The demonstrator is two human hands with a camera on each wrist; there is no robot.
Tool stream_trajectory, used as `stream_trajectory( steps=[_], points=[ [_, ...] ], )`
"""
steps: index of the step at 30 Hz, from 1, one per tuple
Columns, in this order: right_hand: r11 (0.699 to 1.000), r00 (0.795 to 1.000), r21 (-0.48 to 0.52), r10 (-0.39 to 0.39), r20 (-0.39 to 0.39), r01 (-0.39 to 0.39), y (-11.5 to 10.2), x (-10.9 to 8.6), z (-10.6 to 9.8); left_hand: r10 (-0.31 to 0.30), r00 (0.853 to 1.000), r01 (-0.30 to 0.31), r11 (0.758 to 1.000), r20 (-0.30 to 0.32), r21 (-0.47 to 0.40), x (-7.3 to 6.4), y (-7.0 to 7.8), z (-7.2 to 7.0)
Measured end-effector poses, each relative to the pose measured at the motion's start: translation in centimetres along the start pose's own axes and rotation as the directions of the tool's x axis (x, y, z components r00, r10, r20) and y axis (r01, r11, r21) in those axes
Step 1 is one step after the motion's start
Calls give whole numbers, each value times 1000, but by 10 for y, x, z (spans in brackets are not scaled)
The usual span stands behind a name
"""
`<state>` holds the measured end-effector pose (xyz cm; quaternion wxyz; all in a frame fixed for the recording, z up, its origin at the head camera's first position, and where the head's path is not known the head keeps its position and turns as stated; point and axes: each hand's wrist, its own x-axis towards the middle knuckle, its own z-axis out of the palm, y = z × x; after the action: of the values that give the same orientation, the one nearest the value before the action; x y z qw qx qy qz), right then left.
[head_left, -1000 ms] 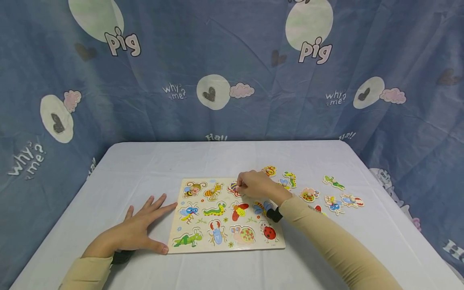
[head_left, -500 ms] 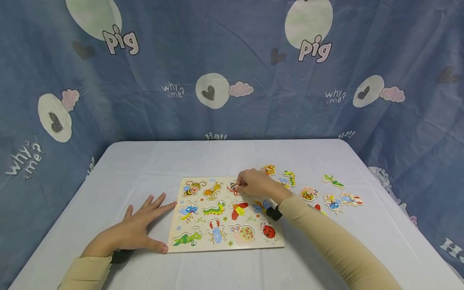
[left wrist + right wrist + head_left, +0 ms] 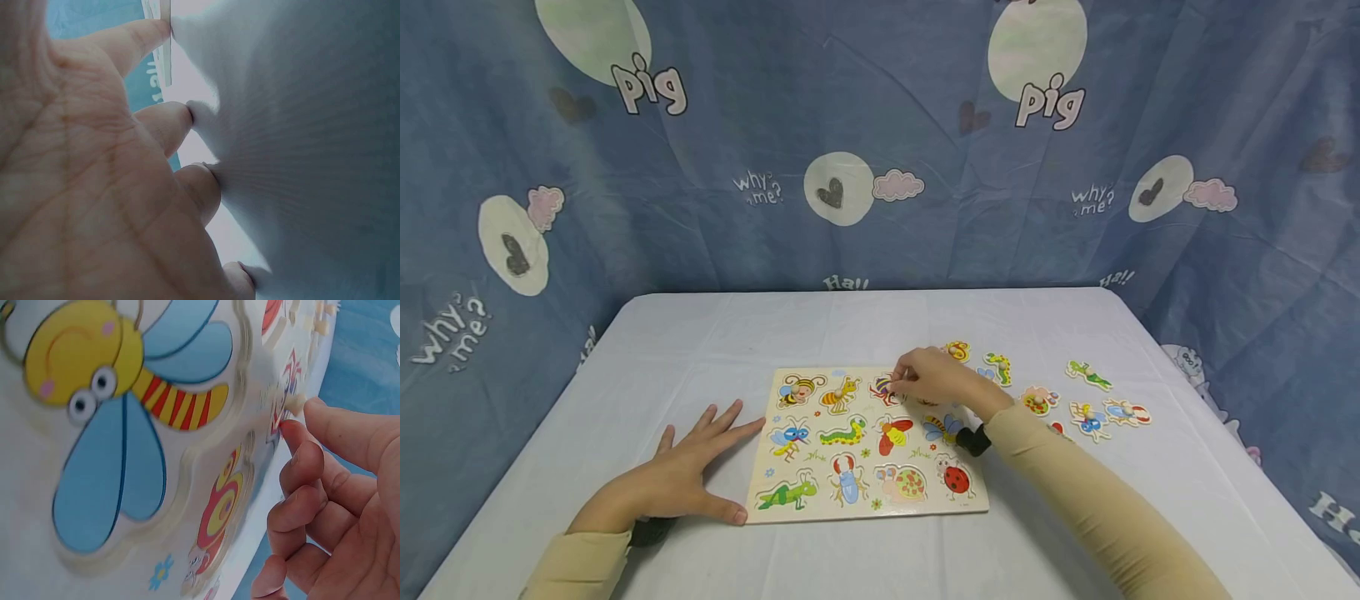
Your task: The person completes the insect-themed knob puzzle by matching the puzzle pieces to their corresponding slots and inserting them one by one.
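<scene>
Right hand: fingertips pinch the peg of the spider piece, top row of the puzzle board.
Left hand: flat, fingers spread on the desk, thumb touching the board's left edge.

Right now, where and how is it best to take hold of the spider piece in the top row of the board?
Probably by its small wooden knob, pinched from above. The spider piece lies flat and flush in the board, so its edges give no hold. The right hand already has thumb and forefinger at that knob.
</scene>
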<state>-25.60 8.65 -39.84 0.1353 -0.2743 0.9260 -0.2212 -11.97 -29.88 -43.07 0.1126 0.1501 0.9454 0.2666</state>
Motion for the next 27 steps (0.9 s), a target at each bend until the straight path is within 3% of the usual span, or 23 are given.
stream_trajectory(
  steps=[9,16,27],
  points=[
    [999,1000,37,-3,-20,4,10,1,-9,1,1000,-1,1000,-5,-8,0,1,0],
    [996,993,7,91,-76,-90,15,-1,-21,8,1000,-8,1000,-3,-11,0,1,0],
    [982,966,52,191,-173,-184,35,-4,-39,11,1000,-11,1000,-3,-1,0,1,-1]
  ],
)
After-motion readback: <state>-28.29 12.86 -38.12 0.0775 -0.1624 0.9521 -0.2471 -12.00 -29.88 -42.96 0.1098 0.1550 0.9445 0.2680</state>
